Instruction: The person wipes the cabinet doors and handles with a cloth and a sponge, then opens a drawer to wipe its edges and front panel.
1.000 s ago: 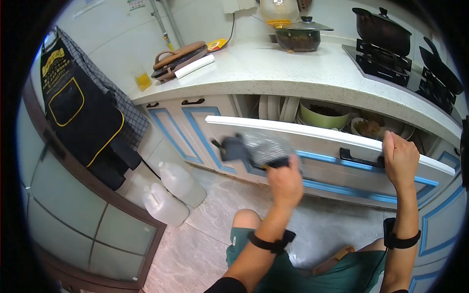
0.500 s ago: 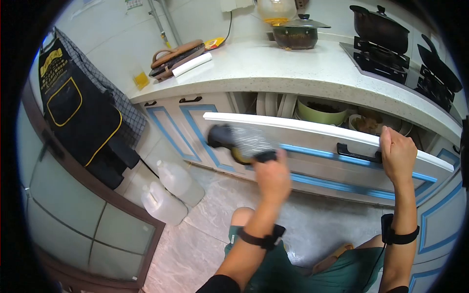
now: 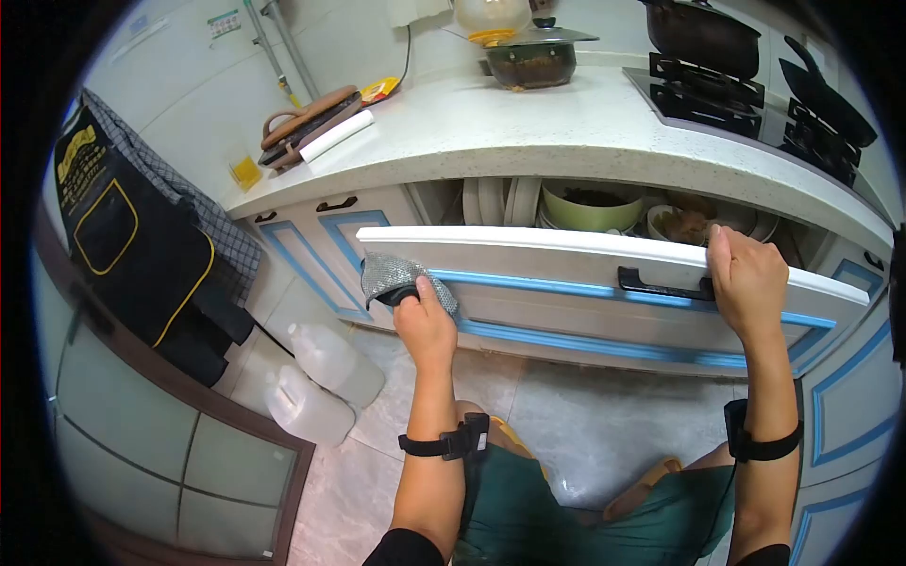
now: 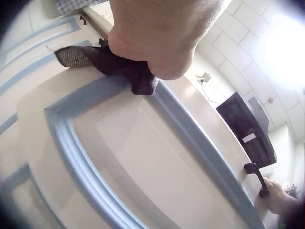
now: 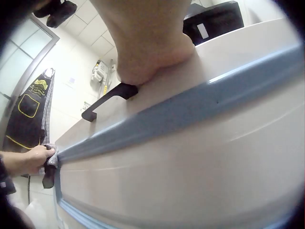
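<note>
My left hand (image 3: 427, 330) grips a grey mesh cloth (image 3: 394, 274) with a black part, held against the left end of the pulled-out drawer front (image 3: 566, 249). In the left wrist view the dark side of the cloth (image 4: 114, 64) lies on the blue trim's corner. The right hand (image 3: 748, 283) is curled over the drawer's top edge, just right of the black handle (image 3: 665, 284). Behind the drawer front are upright white plates (image 3: 491, 201), a green bowl (image 3: 593, 213) and a smaller bowl of food (image 3: 681, 224).
Above the drawer runs a white countertop (image 3: 453, 132) bearing a lidded pot (image 3: 531, 64), a brown appliance (image 3: 307, 124) and a stove (image 3: 698, 104). Two plastic jugs (image 3: 307, 406) stand on the floor at left, near a hanging apron (image 3: 127, 226) and a glass door (image 3: 142, 453).
The left hand has moved left with the cloth, from around the drawer's middle-left to its left end. My right hand keeps its hold on the top edge. The head view has shifted slightly.
</note>
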`<state>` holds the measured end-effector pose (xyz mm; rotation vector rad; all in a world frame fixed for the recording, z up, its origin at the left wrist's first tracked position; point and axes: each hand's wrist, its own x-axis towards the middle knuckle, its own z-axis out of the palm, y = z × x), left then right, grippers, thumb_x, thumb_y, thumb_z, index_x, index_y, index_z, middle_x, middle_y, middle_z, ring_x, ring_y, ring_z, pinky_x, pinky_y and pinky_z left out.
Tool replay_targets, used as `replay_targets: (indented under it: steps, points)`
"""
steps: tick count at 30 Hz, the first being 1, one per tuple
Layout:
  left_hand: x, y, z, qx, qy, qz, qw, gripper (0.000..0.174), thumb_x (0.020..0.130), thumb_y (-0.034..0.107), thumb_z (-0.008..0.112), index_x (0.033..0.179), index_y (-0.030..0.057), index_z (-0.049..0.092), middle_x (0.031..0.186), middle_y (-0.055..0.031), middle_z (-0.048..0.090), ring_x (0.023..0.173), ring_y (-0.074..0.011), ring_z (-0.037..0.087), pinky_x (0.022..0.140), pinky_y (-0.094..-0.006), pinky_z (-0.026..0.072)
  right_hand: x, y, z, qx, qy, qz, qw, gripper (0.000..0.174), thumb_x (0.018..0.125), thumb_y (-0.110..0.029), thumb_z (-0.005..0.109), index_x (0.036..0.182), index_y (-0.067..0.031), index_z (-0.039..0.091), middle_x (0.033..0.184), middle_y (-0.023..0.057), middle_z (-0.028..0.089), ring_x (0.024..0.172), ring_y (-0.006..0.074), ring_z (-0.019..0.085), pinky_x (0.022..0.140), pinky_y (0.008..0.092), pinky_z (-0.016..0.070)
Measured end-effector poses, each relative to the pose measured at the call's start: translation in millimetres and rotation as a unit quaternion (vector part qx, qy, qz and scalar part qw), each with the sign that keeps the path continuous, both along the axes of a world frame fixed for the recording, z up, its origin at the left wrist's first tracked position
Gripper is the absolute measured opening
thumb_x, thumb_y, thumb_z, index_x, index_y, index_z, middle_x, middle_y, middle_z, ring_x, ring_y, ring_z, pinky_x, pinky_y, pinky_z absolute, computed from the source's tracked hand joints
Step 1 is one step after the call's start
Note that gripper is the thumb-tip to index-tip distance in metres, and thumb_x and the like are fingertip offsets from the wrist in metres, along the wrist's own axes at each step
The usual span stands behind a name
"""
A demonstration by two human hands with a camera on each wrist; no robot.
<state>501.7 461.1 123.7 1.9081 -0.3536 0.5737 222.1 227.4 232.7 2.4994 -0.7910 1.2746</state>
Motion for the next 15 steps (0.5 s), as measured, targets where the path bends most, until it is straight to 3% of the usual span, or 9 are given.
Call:
replay_targets:
  steps: [9, 15]
  points:
    - [-36.0, -10.1, -3.1, 0.093, -0.080, 0.014, 0.992, 0.047, 0.099, 0.027, 0.056, 0.073, -0.0113, 0.061, 0.083, -0.0301, 0.061, 0.085, -0.0480, 0.054, 0.079, -0.0535, 0.0419, 1.8, -1.4, -1.1, -0.004, -0.021, 0.015, 1.000, 0.040, 0.097, -0.027, 0.047, 0.065, -0.0074, 0.059, 0.062, 0.0141, 0.061, 0.058, 0.0348, 0.061, 0.057, 0.0462, 0.0460]
    - [-34.5, -7.9, -1.2, 0.069, -0.074, 0.001, 0.995, 0.044, 0.099, 0.026, 0.057, 0.077, -0.0117, 0.062, 0.083, -0.0288, 0.061, 0.086, -0.0461, 0.055, 0.079, -0.0506, 0.0425, 1.3, -2.0, -1.2, -0.015, -0.019, 0.007, 1.000, 0.040, 0.097, -0.027, 0.048, 0.064, -0.0082, 0.059, 0.062, 0.0138, 0.061, 0.058, 0.0345, 0.061, 0.056, 0.0457, 0.0463]
